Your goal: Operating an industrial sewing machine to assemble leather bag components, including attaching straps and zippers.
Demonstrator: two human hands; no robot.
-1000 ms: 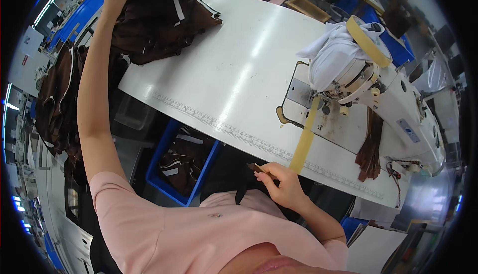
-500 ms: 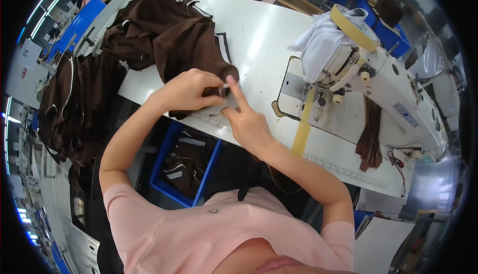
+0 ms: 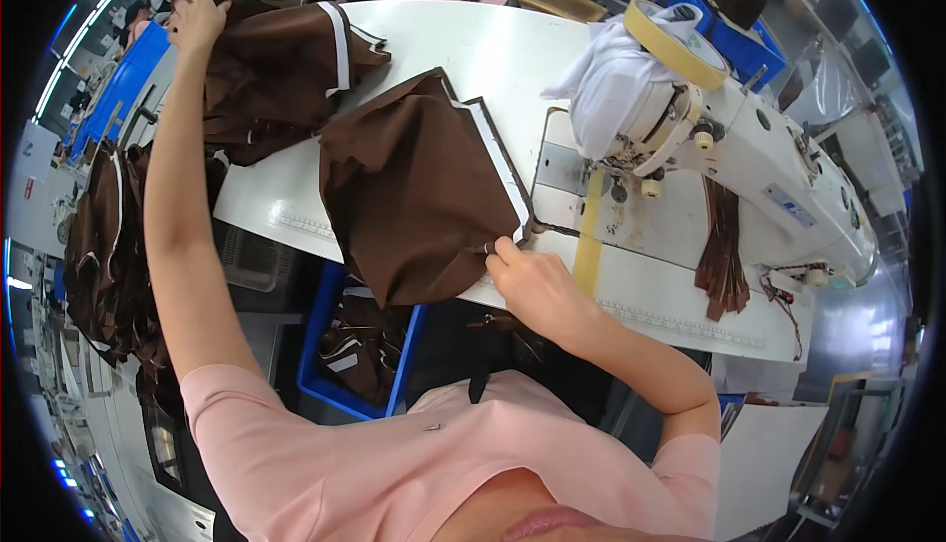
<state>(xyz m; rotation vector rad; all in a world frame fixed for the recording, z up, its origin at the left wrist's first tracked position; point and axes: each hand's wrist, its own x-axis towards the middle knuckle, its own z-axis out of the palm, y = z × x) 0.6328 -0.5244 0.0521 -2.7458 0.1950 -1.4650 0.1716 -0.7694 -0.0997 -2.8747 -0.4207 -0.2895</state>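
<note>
**Brown panel laid out beside the needle, more pieces waiting**

At the far left of the white sewing table [image 3: 296, 209], the person's left hand [image 3: 197, 18] stretches out over a heap of dark brown cut fabric pieces with white edging [image 3: 271, 74], its fingers curled onto the cloth; whether they pinch a single layer cannot be told from this angle. Below the table edge, a blue plastic bin [image 3: 330, 370] holds more brown pieces, and further brown cloth hangs at the left [image 3: 103, 246].

Towards the middle, one brown fabric panel with a white-taped border [image 3: 414, 192] lies spread flat, half draped over the table's near edge. The right hand [image 3: 527, 281] is closed on its lower right corner, fingertips pressed together on the hem.

To the right stands the white industrial sewing machine [image 3: 749, 158], draped with a white cloth [image 3: 611, 79] and topped by a roll of yellow tape [image 3: 675, 44]; brown strips [image 3: 721, 256] hang beside it. The panel's corner lies near the machine bed, apparently not yet under the needle, so stitching on this piece seems still ahead, with the heap undone.
</note>
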